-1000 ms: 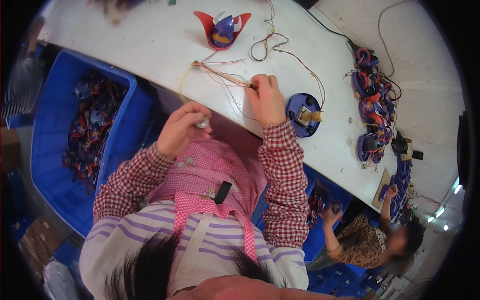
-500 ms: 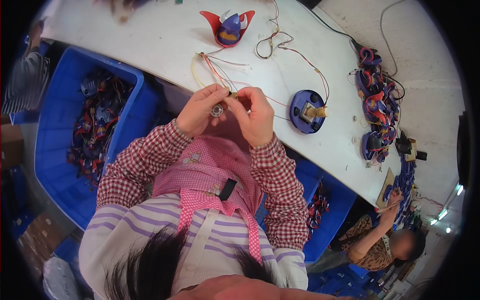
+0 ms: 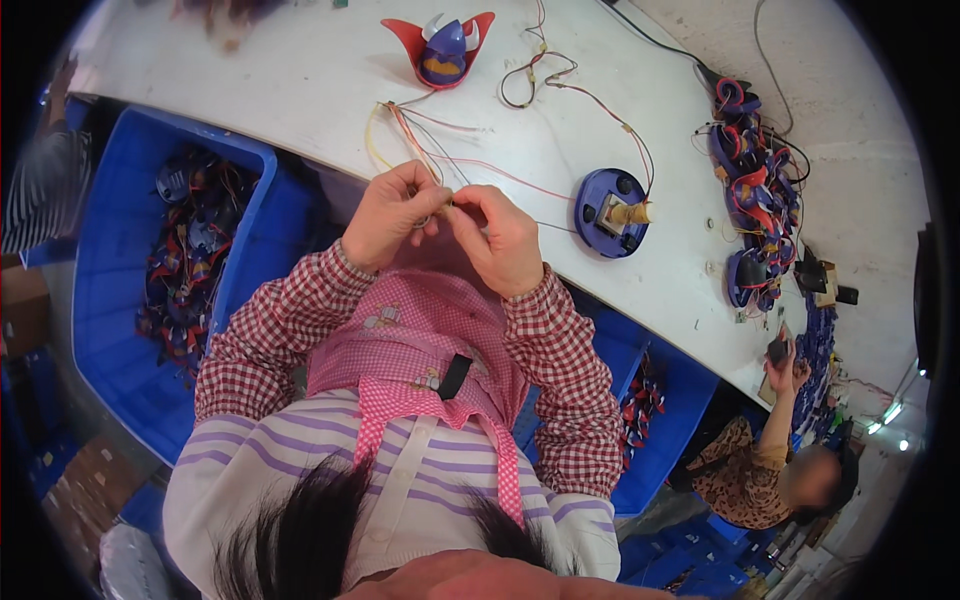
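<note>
Left of your hands, the blue bin (image 3: 110,270) holds tangled toy parts (image 3: 190,260); both hands (image 3: 445,225) pinch wires (image 3: 420,135).

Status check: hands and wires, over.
Left hand and right hand together, pinching thin wires at the table edge. Blue round base lies apart, rightward. Nothing obstructing.

blue crates (image 3: 110,300): 2 | round blue bases (image 3: 610,212): 1 | horned shells (image 3: 440,45): 1

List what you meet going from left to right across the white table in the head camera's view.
Red and blue horned toy shell → looped wires → round blue base with a yellow part → pile of red and blue toy parts.
</note>
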A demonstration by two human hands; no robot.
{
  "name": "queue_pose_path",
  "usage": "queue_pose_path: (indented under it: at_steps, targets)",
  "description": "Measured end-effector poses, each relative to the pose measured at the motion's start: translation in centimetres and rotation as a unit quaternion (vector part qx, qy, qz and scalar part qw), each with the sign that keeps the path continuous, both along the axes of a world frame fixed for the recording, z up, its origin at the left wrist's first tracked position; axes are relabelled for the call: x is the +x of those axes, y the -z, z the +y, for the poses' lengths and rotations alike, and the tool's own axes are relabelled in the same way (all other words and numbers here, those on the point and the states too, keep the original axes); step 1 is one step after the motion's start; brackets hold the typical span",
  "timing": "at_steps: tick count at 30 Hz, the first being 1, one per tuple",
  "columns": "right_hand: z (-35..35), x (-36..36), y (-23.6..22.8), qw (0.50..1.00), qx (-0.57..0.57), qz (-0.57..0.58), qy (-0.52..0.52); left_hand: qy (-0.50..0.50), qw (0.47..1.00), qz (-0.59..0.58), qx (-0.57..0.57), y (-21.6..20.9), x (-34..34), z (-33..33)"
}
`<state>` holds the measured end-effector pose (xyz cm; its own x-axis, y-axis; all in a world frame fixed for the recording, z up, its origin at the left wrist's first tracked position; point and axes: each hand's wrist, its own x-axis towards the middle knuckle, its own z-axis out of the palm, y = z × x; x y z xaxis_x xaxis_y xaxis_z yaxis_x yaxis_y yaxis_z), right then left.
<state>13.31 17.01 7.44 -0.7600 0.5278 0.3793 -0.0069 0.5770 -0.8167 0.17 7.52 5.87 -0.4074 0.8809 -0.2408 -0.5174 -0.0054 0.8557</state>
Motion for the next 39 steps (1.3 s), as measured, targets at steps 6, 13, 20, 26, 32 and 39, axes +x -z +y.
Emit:
queue_pose_path:
  at_steps: [6,13,20,26,32,39]
  targets:
    - [0.7,0.4,-0.6,0.998,-0.044,-0.048,-0.025,0.01,0.999,0.051,-0.014,-0.4,0.0,0.0]
    - [0.6,0.2,-0.3,0.998,0.0,-0.06,-0.018,0.01,0.999,0.05,-0.004,-0.1,-0.2,0.0]
    - [0.6,0.0,0.1,0.998,0.062,-0.004,0.011,0.003,0.999,0.049,-0.018,-0.8,0.0,0.8]
    - [1.2,0.1,-1.4,0.994,0.035,-0.049,0.088,0.066,0.971,0.222,-0.06,-0.8,-3.1,5.0]
    - [2.1,8.4,-2.7,0.974,0.176,-0.037,0.136,0.118,0.944,0.306,-0.025,-4.3,-3.2,8.0]
    - [7.9,11.7,-4.4,0.958,0.038,-0.053,0.281,0.169,0.707,0.684,-0.057,-5.8,-1.3,9.5]
